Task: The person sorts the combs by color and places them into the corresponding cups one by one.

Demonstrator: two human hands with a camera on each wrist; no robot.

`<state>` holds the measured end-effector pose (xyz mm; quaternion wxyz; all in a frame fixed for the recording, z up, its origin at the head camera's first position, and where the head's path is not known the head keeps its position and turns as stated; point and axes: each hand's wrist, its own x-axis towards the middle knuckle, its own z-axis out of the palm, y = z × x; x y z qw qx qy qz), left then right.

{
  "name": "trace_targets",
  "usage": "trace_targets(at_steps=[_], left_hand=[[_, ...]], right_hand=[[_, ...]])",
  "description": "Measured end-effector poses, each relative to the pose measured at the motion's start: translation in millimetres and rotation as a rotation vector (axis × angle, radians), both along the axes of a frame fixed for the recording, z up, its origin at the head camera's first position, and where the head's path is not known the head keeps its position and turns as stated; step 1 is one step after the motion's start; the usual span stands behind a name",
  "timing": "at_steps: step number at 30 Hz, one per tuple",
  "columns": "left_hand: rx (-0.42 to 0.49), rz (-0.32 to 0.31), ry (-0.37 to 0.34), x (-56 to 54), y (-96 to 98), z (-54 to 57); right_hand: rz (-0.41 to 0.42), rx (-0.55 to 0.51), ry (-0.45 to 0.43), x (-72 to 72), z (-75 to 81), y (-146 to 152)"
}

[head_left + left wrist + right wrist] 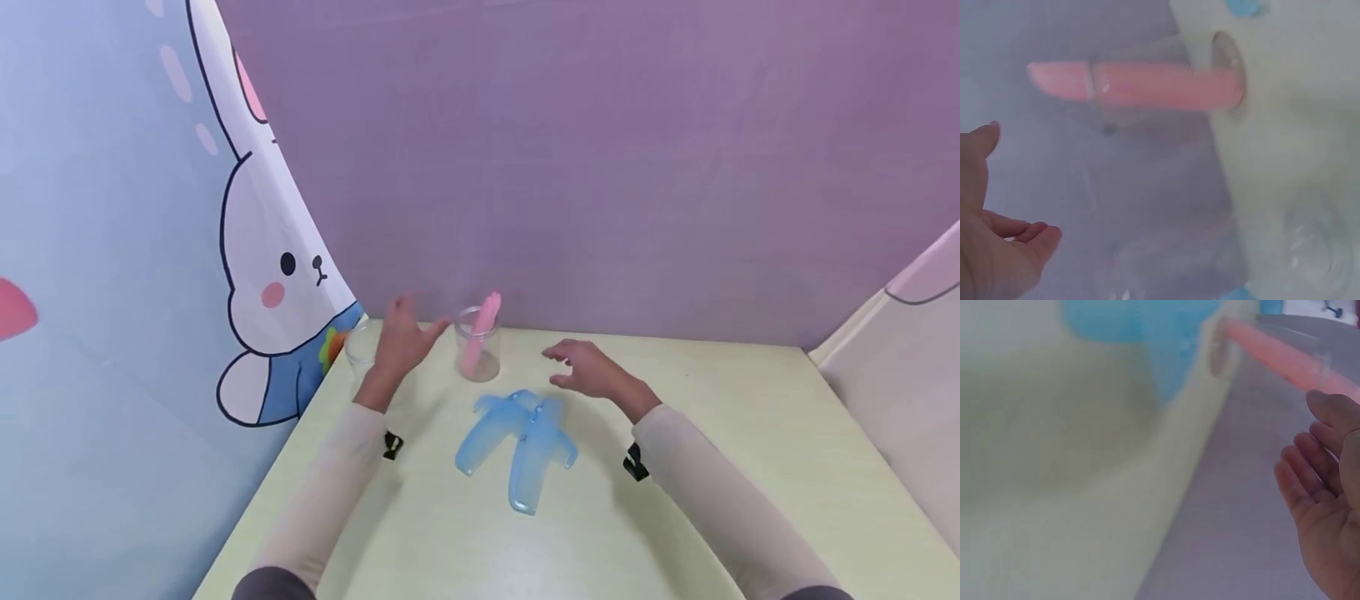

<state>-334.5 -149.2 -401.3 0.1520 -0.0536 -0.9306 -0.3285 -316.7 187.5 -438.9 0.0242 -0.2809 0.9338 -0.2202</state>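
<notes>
A clear cup [490, 369] stands near the table's back edge with a long pink stick-like piece [489, 312] leaning in it and poking above the rim. My left hand [403, 340] hovers between this cup and a second clear cup [358, 343], which it partly covers in the head view. Its thumb is spread from the fingers, and nothing is in it. My right hand [588, 368] hangs in the air right of the pink piece's cup, fingers loosely bent and holding nothing. Two translucent blue plastic pieces [529, 467] lie overlapping on the table between the forearms.
The pale table [712, 467] meets a purple cloth backdrop [585, 167] just behind the cups. On the left hangs a blue cloth [112, 450] printed with a white rabbit. A pale cloth [907, 367] borders the right side. Black straps [392, 444] show at the wrists.
</notes>
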Motion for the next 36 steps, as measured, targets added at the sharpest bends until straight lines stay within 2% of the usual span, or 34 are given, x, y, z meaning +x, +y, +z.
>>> trace_targets(at_steps=[4, 7, 12, 14, 17, 21, 25, 31, 36], left_hand=[[-0.021, 0.036, -0.024, 15.4, -30.2, 10.3], [-0.043, 0.071, -0.037, 23.2, -51.6, 12.1], [-0.084, 0.119, -0.111, 32.9, -80.0, 8.0], [-0.089, 0.13, -0.152, 36.4, -87.9, 5.3], [-0.102, 0.135, -0.176, 40.1, -97.3, -0.2], [-0.112, 0.112, -0.159, 40.8, -103.4, -10.1], [-0.104, 0.099, -0.171, 36.5, -105.8, -23.2], [-0.076, 0.12, -0.182, 29.7, -106.0, -34.9], [-0.022, 0.127, -0.15, 24.4, -106.6, -43.2]], right_hand=[[0.041, 0.056, -0.061, 8.0, -21.1, -1.7], [0.043, 0.075, -0.111, 12.9, -30.8, -4.2], [0.05, 0.105, -0.144, 17.9, -41.4, -6.4], [0.053, 0.111, -0.15, 19.5, -44.1, -6.5], [0.059, 0.115, -0.164, 21.0, -46.7, -6.8], [0.061, 0.138, -0.169, 22.7, -48.9, -6.6], [0.085, 0.146, -0.163, 21.7, -53.7, -8.0], [0.112, 0.143, -0.15, 19.9, -56.9, -9.5], [0.133, 0.178, -0.142, 16.4, -57.0, -9.3]])
